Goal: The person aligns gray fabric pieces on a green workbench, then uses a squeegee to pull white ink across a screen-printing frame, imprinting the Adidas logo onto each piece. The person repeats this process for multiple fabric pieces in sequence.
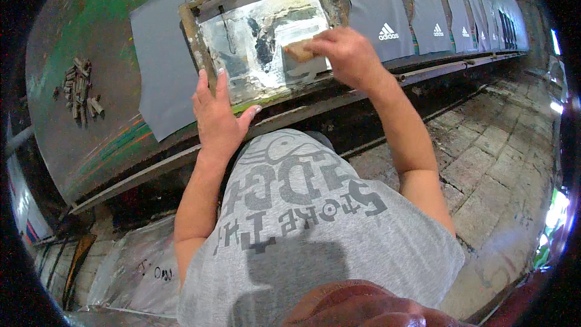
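Note:
A screen-printing frame [195, 39] with wooden sides lies on the long table, its mesh [242, 79] smeared with white ink and dark patches. My right hand [351, 57] is closed around a small tan squeegee [298, 52] at the right part of the mesh. At the frame's near left corner rests my left hand [216, 115], its fingers stretched out and its thumb apart along the near edge. Grey fabric pieces [163, 63] lie flat under and beside the frame. What is beneath the mesh is mostly hidden.
More grey fabric pieces [378, 15] with white prints run in a row along the table to the right. A pile of small stick-like pieces [80, 92] sits at the left on the stained tabletop [112, 24]. A rail [423, 74] follows the near table edge, above a brick floor [484, 145].

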`<state>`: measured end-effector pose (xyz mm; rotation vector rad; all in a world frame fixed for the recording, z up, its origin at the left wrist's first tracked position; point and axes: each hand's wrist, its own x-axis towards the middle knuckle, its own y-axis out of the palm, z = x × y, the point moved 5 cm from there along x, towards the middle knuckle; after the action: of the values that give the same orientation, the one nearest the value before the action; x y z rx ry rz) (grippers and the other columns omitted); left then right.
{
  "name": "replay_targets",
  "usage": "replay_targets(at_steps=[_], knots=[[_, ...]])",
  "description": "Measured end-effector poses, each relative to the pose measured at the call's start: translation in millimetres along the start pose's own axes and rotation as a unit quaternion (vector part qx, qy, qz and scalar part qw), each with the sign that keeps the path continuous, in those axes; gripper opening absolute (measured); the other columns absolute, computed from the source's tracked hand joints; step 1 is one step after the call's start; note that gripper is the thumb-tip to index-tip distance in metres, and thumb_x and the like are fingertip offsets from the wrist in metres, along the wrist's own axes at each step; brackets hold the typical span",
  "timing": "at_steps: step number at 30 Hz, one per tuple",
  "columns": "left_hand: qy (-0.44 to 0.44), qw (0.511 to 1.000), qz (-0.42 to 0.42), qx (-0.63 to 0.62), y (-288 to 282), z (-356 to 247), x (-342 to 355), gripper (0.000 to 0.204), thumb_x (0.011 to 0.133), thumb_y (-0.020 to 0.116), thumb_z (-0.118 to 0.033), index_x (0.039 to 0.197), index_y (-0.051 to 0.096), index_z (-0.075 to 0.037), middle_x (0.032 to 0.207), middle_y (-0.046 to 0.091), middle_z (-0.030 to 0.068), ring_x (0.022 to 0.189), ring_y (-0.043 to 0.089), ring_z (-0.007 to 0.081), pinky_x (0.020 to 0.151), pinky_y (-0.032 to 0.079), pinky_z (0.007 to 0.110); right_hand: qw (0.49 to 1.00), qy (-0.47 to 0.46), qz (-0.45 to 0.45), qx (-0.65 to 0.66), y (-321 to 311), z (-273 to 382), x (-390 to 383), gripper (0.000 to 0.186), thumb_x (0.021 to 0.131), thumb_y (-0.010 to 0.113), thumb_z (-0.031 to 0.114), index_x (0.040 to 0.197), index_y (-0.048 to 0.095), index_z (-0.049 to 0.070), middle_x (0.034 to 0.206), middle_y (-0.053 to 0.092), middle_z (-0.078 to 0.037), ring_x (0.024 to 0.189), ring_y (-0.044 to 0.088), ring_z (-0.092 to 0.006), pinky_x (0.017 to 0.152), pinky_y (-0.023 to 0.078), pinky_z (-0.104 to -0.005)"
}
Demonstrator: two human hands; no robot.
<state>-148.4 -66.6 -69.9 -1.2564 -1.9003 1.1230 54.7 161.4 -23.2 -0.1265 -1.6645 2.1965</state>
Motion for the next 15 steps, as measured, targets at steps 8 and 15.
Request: replay_targets(at_steps=[8,15], knots=[[-0.111,0.976,-0.111,-0.150,3,23,5,0.099,0.088,0.095,-0.022,0.165,0.041,0.006,0.149,0.052,0.0255,0.137,0.052,0.0434,0.115,0.048,0.051,0.999,-0.028,0.000,0.025,-1,37,-56,0.031,0.089,0.072,0.010,0.119,0.078,0.011,0.111,0.075,-0.007,0.101,0.073,-0.0327,0.090,0.060,-0.0448],[-0.173,0.975,-0.130,-0.050,23,42,21,0.066,0.098,0.085,-0.028,0.150,0.060,0.004,0.126,0.065,0.0228,0.118,0.064,0.0427,0.101,0.053,0.051,0.980,-0.068,0.061,0.179,-23,-1,-36,0.037,0.089,0.088,0.023,0.121,0.078,0.008,0.116,0.077,-0.013,0.112,0.072,-0.0369,0.099,0.059,-0.0492]])
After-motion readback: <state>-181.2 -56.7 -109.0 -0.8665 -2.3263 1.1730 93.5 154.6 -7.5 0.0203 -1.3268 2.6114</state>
